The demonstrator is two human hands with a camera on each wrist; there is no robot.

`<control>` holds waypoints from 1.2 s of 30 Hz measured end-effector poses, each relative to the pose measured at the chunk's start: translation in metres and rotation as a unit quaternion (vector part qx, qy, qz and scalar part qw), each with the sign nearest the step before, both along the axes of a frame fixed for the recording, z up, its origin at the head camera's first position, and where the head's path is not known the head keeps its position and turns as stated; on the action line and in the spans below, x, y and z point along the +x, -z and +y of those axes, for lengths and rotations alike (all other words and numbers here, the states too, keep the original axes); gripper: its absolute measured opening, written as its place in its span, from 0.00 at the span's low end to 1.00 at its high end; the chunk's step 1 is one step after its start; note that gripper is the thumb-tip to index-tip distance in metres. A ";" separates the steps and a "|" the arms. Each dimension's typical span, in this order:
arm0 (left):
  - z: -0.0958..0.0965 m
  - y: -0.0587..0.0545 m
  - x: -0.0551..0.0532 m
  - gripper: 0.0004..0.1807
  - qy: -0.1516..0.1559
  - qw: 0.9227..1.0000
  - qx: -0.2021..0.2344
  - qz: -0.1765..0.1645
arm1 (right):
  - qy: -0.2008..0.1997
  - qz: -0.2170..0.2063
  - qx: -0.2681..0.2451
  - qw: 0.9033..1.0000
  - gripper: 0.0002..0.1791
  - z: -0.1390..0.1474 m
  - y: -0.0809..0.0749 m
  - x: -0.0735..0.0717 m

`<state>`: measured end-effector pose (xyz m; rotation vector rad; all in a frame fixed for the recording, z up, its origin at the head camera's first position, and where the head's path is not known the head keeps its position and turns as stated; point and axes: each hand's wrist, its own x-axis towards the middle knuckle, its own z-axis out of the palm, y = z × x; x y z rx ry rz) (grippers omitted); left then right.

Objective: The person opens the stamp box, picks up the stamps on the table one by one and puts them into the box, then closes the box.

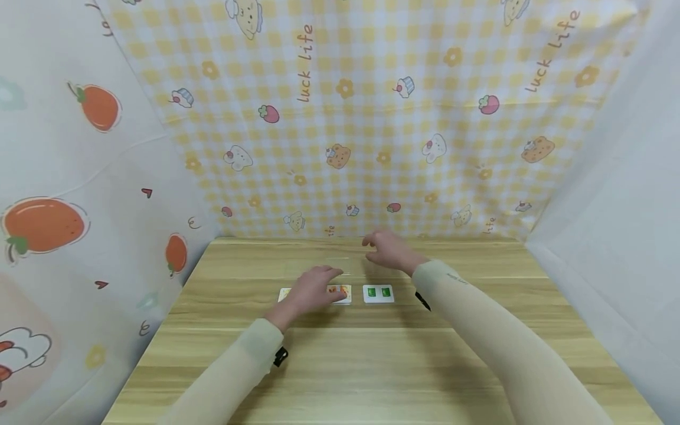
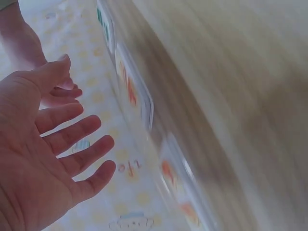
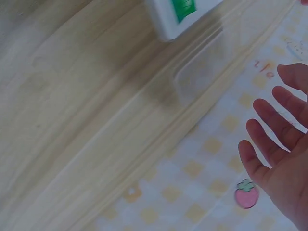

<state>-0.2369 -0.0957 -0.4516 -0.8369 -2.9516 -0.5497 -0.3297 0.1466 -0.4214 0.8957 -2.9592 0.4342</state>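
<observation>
Three white picture cards lie in a row on the wooden table. The right one [image 1: 378, 293] bears two green pictures; the middle one [image 1: 345, 293] has orange-red pictures. My left hand [image 1: 308, 289] hovers above the row with fingers spread, partly hiding the middle card and the left card [image 1: 284, 293]. Nothing is in its palm in the left wrist view. Farther back, above the far part of the table, my right hand [image 1: 392, 251] is held with loosely bent, separate fingers and no object in it. A clear, thin plastic piece [image 3: 202, 67] lies behind the green-picture card in the right wrist view.
The wooden table [image 1: 340, 366] ends at a yellow checked cloth [image 1: 340, 118] hanging behind it. Printed cloth [image 1: 106, 171] hangs at the left and plain white cloth [image 1: 616, 206] at the right. Another faint clear outline shows behind the middle card.
</observation>
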 end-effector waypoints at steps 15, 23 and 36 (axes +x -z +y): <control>0.045 0.022 -0.005 0.31 0.002 1.000 -0.013 0.021 | 0.011 -0.071 0.051 0.996 0.30 0.037 0.030 0.001; 0.054 0.027 -0.006 0.31 0.002 1.000 -0.008 0.000 | -0.008 -0.034 0.084 0.996 0.28 0.039 0.039 0.000; 0.065 0.031 -0.011 0.34 -0.011 0.998 -0.058 0.011 | -0.004 -0.004 0.087 0.996 0.24 0.044 0.047 -0.002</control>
